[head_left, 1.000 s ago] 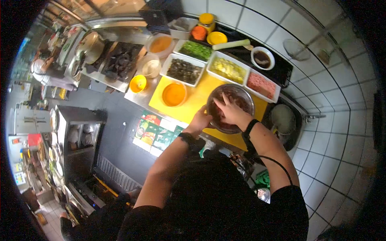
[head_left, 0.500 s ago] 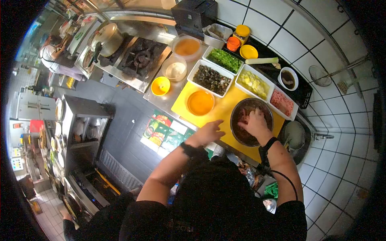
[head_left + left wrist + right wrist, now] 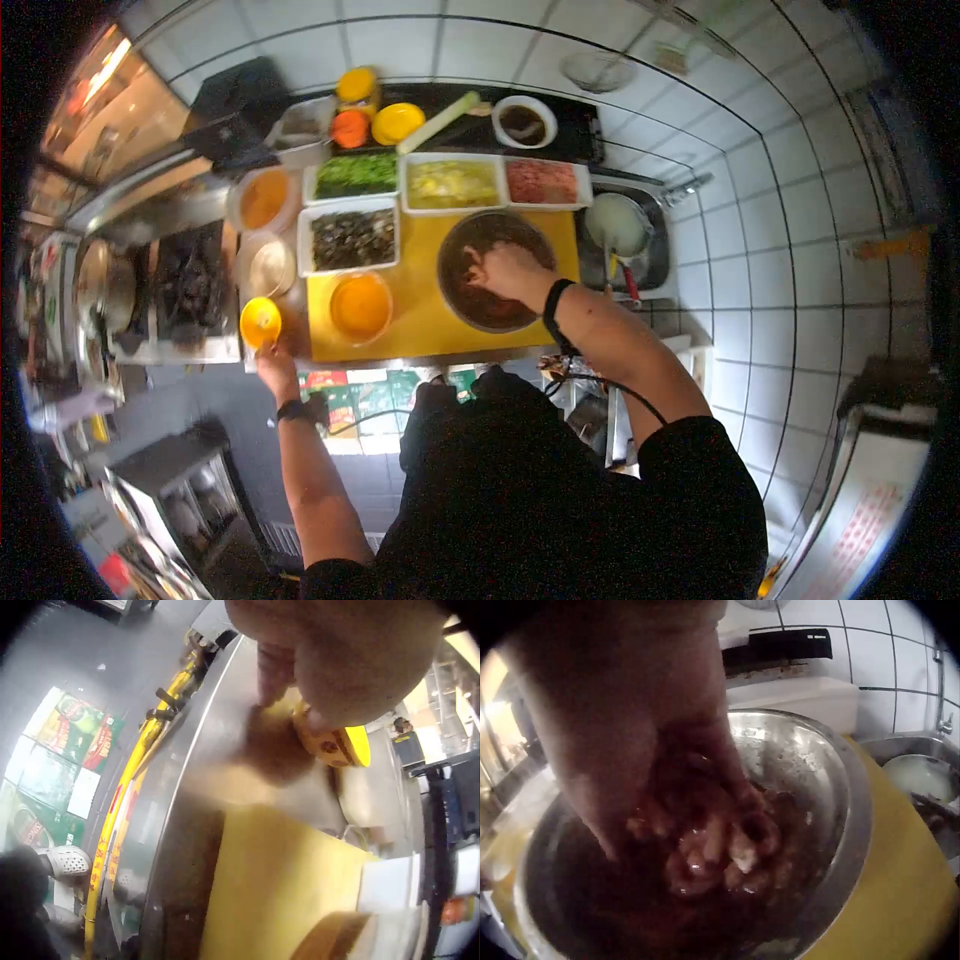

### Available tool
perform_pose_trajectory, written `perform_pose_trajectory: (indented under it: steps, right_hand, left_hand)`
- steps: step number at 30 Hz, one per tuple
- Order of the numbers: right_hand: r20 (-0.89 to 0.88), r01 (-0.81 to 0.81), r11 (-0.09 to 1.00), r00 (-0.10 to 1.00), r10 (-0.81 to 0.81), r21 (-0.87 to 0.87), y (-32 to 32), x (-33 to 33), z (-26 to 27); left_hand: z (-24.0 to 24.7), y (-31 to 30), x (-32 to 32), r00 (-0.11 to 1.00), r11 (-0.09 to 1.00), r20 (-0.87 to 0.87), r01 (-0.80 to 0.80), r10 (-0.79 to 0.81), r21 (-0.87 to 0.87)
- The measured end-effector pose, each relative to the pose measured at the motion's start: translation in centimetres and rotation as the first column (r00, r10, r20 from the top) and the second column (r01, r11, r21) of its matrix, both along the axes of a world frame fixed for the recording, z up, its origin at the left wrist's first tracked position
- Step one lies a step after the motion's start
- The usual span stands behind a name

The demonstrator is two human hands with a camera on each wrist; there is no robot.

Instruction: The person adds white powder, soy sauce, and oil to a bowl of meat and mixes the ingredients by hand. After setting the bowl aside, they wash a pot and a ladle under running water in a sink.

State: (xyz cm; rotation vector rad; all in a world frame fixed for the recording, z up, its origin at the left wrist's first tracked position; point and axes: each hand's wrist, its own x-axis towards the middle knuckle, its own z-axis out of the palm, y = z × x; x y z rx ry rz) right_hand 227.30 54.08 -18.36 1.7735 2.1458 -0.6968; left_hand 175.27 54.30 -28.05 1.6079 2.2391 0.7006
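Observation:
My left hand is at the counter's front left and grips a small yellow bowl by its near side. In the left wrist view, thumb and fingers hold this patterned bowl at its rim, close over the steel counter. My right hand reaches into a steel mixing bowl, fingers bent around wet, dark-sauced pieces of raw meat. Its fingertips are partly hidden in the meat. The mixing bowl stands on a yellow cutting board.
A tub of orange liquid sits between the hands. Behind are trays of dark chopped pieces, chopped greens, pale yellow pieces and pink diced meat. A stove is left, a sink right.
My left hand has left the mixing bowl's side, moved left and taken hold of the small yellow bowl. My right hand stays in the meat. The head view has turned.

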Motion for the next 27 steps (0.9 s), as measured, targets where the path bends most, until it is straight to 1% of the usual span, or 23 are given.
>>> perform_pose_trajectory:
  steps: [1, 2, 3, 4, 5, 6, 7, 8, 10, 11, 13, 14, 15, 16, 17, 19, 20, 21, 22, 23, 24, 26, 27]
  right_hand:
    - [0.149, -0.068, 0.987, 0.988, 0.047, 0.144, -1.3, -0.3, 0.4]
    - [0.146, -0.071, 0.982, 0.988, 0.045, 0.176, -2.2, -0.2, 0.4]
    - [0.143, -0.073, 0.976, 0.989, 0.044, 0.207, -3.1, -0.1, 0.3]
    - [0.14, -0.076, 0.968, 0.989, 0.043, 0.238, -4.0, 0.0, 0.3]
    - [0.052, -0.017, 0.994, 0.999, 0.011, 0.108, -3.9, 0.0, -0.1]
    - [-0.036, 0.029, 0.999, 0.999, -0.03, -0.024, -3.7, 0.2, -0.4]
    - [-0.12, 0.062, 0.99, 0.992, -0.047, 0.123, -3.7, 0.6, -0.3]
    - [-0.131, 0.086, 0.988, 0.989, -0.069, 0.131, -3.3, 1.2, -0.4]
    - [-0.327, 0.096, 0.988, 0.936, -0.131, -0.121, -2.0, 2.6, -0.5]
    - [-0.334, 0.102, 0.988, 0.933, -0.134, -0.114, -2.0, 2.7, -0.5]
    - [-0.121, 0.075, 0.996, 0.99, -0.068, 0.055, -2.4, 2.1, 0.0]
    - [-0.012, 0.051, 0.989, 0.999, -0.05, 0.138, -2.3, 2.1, 0.2]
    - [-0.162, 0.081, 0.996, 0.984, -0.072, 0.046, -1.8, 2.4, 0.2]
    - [-0.1, 0.144, 0.974, 0.987, -0.128, 0.173, -2.7, 1.6, 0.1]
    - [-0.05, 0.206, 0.934, 0.979, -0.2, 0.293, -3.5, 0.9, -0.2]
    - [-0.066, 0.038, 0.871, 0.998, -0.007, 0.49, -5.1, 0.6, -0.6]
    - [-0.265, 0.074, 0.849, 0.961, 0.08, 0.524, -5.0, 0.4, -3.4]
    - [-0.382, 0.127, 0.85, 0.919, 0.093, 0.512, -5.2, 0.2, -5.5]
    - [-0.385, 0.157, 0.872, 0.922, 0.038, 0.463, -4.2, -0.8, -8.3]
    - [-0.43, 0.161, 0.906, 0.902, 0.026, 0.391, -4.6, -0.6, -8.7]
    - [-0.46, 0.15, 0.932, 0.888, 0.019, 0.329, -4.9, -0.4, -8.5]
    - [-0.494, 0.142, 0.955, 0.869, 0.004, 0.259, -5.2, -0.6, -8.7]
    - [-0.507, 0.137, 0.961, 0.862, 0.005, 0.242, -5.3, -0.6, -8.7]
  left_hand:
    - [-1.3, 0.1, -1.1, 0.997, 0.999, -0.07, 0.026, -0.023, 0.046]
    - [1.3, -0.3, 0.0, 1.0, 1.0, -0.003, 0.01, -0.01, -0.012]
    - [3.2, -0.7, 0.9, 0.997, 0.999, -0.07, -0.042, 0.041, -0.015]
    - [3.3, -1.0, 0.3, 0.992, 1.0, -0.12, -0.026, 0.028, 0.013]
    - [3.7, -1.8, -0.5, 0.988, 0.993, -0.122, 0.098, -0.09, 0.066]
    - [6.0, -2.8, 0.4, 0.995, 0.997, -0.1, 0.018, -0.011, 0.076]
    - [6.6, -3.3, -0.3, 0.993, 0.997, -0.115, 0.027, -0.018, 0.078]
    - [9.5, -4.1, 1.5, 0.994, 0.992, -0.109, 0.011, 0.003, 0.129]
    - [12.1, -4.7, 2.4, 0.994, 0.962, -0.049, 0.11, -0.101, 0.251]
    - [14.8, -4.5, 4.5, 0.993, 0.959, -0.055, 0.117, -0.106, 0.258]
    - [21.7, -3.9, 11.0, 0.941, 0.91, -0.07, 0.338, -0.331, 0.239]
    - [24.3, -3.6, 14.3, 0.94, 0.908, -0.085, 0.341, -0.33, 0.244]
    - [26.6, -3.0, 17.8, 0.885, 0.854, -0.055, 0.462, -0.463, 0.241]
    - [28.4, -2.4, 21.4, 0.809, 0.782, -0.024, 0.575, -0.587, 0.24]
    - [29.8, -1.6, 24.9, 0.728, 0.701, -0.07, 0.678, -0.682, 0.222]
    - [30.8, 0.0, 32.4, 0.529, 0.506, -0.104, 0.842, -0.842, 0.189]
    - [30.5, 0.7, 36.4, 0.417, 0.396, -0.095, 0.9, -0.904, 0.182]
    - [30.1, 1.2, 40.4, 0.332, 0.315, -0.093, 0.936, -0.939, 0.16]
    - [27.3, 2.5, 44.1, 0.156, 0.147, -0.138, 0.986, -0.978, 0.074]
    - [25.5, 3.2, 48.1, 0.081, 0.081, -0.076, 0.997, -0.994, -0.006]
    - [23.4, 2.9, 52.3, 0.038, 0.029, -0.069, 0.992, -0.997, 0.127]
    - [21.2, 2.9, 60.0, -0.054, -0.061, 0.083, 0.994, -0.995, -0.086]
    - [18.4, 2.9, 63.0, -0.067, -0.075, 0.097, 0.994, -0.993, -0.082]
